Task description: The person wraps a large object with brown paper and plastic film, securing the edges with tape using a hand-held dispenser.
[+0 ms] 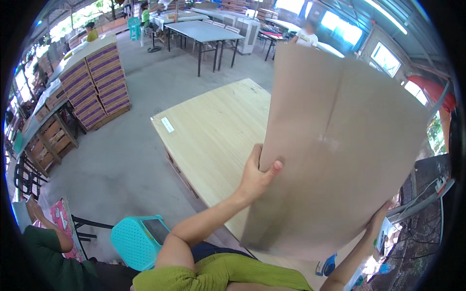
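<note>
A large brown cardboard sheet (340,160) stands tilted up in front of me, with a crease running down from its top edge. My left hand (259,174) grips its left edge, the thumb on the near face and the fingers behind. At the lower right edge, my right hand (382,212) holds the same sheet; most of its fingers are hidden. Beneath and beyond the sheet lies a pale wooden tabletop (213,131) with a small white label (167,124) near its left corner. A small blue object (330,265) is on the surface below the sheet.
A turquoise plastic stool (136,242) stands at my lower left, beside a person in a dark sleeve (43,247). Stacked boxes (97,87) rise at the left. Grey tables (204,31) stand farther back, with other people beyond. A metal pole (422,201) is at the right.
</note>
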`<action>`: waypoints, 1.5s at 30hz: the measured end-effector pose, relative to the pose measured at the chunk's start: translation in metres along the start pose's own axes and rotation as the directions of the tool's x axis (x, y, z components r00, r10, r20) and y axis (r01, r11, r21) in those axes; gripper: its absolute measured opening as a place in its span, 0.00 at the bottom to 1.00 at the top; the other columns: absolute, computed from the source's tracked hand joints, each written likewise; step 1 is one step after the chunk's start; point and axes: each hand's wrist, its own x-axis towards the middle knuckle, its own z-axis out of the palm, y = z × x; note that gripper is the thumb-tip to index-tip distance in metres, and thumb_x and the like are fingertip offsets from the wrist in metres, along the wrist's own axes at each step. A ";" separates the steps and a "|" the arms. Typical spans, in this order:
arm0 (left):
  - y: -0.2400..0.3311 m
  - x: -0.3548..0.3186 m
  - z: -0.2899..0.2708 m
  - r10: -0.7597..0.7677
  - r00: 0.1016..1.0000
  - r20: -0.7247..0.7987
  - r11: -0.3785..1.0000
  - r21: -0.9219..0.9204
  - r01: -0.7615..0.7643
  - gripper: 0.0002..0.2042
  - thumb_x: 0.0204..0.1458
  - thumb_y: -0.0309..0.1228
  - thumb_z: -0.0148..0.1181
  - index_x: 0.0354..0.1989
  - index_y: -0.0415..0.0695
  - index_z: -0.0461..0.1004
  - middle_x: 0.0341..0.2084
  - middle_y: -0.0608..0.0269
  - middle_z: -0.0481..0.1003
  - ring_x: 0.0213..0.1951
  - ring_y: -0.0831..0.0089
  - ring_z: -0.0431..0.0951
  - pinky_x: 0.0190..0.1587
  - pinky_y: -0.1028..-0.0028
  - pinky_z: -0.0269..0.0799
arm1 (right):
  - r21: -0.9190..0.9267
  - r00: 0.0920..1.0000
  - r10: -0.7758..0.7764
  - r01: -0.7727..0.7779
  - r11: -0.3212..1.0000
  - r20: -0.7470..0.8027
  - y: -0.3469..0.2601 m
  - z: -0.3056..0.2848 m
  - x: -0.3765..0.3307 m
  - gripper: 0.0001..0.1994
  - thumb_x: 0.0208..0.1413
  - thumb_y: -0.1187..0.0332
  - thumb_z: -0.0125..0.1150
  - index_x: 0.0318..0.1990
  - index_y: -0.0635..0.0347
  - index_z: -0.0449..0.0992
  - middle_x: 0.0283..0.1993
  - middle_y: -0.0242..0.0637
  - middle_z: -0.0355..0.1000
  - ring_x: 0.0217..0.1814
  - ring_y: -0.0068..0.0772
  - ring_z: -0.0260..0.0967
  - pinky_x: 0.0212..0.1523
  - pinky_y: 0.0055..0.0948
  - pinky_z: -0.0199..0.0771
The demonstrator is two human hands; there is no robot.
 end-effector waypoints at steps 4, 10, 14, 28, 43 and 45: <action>-0.028 -0.008 -0.006 -0.219 0.965 -0.143 0.974 -0.085 0.208 0.41 0.53 0.59 0.64 0.56 0.31 0.60 0.51 0.48 0.71 0.55 0.65 0.70 0.58 0.66 0.67 | -0.205 0.972 -0.039 0.088 0.975 0.232 -0.004 0.074 0.072 0.39 0.68 0.36 0.33 0.66 0.66 0.64 0.63 0.44 0.69 0.64 0.39 0.66 0.63 0.35 0.66; -0.103 -0.035 -0.048 -0.442 0.731 -0.521 0.880 -0.090 0.467 0.47 0.58 0.53 0.61 0.70 0.31 0.44 0.67 0.40 0.54 0.67 0.57 0.58 0.68 0.62 0.55 | -0.462 0.841 0.116 0.170 0.870 0.529 0.089 0.201 0.161 0.40 0.68 0.36 0.32 0.61 0.70 0.69 0.59 0.50 0.72 0.59 0.41 0.70 0.59 0.40 0.67; -0.120 -0.053 -0.116 -0.487 0.592 -0.642 0.869 -0.288 0.402 0.45 0.60 0.51 0.59 0.72 0.35 0.40 0.69 0.43 0.52 0.68 0.55 0.58 0.68 0.60 0.57 | -0.807 0.637 0.501 0.405 0.429 0.586 0.064 0.361 0.084 0.44 0.66 0.34 0.28 0.60 0.74 0.71 0.63 0.60 0.68 0.67 0.50 0.65 0.69 0.48 0.55; -0.152 -0.112 -0.230 -0.814 0.312 -0.490 0.545 -0.458 0.702 0.35 0.63 0.49 0.56 0.70 0.43 0.52 0.65 0.54 0.62 0.61 0.61 0.68 0.61 0.60 0.68 | -0.581 0.523 0.355 0.366 0.727 0.775 0.195 0.439 0.033 0.28 0.51 0.47 0.68 0.53 0.59 0.80 0.42 0.50 0.78 0.46 0.40 0.76 0.49 0.36 0.75; -0.302 0.215 -0.096 -0.423 0.661 0.620 0.495 0.769 -0.405 0.23 0.57 0.47 0.60 0.55 0.46 0.77 0.55 0.52 0.74 0.59 0.61 0.72 0.61 0.62 0.65 | -0.320 -0.030 0.970 -0.946 0.049 0.240 0.138 0.082 -0.325 0.25 0.67 0.54 0.56 0.53 0.73 0.72 0.50 0.52 0.75 0.55 0.40 0.74 0.52 0.33 0.77; -0.330 0.229 -0.077 -0.553 0.507 0.661 0.422 0.747 -0.513 0.24 0.56 0.52 0.59 0.52 0.46 0.80 0.48 0.51 0.78 0.53 0.60 0.76 0.57 0.64 0.69 | 0.245 -0.059 0.982 -0.964 -0.104 0.181 0.160 0.088 -0.370 0.29 0.66 0.52 0.56 0.58 0.73 0.67 0.59 0.58 0.68 0.63 0.46 0.66 0.58 0.36 0.73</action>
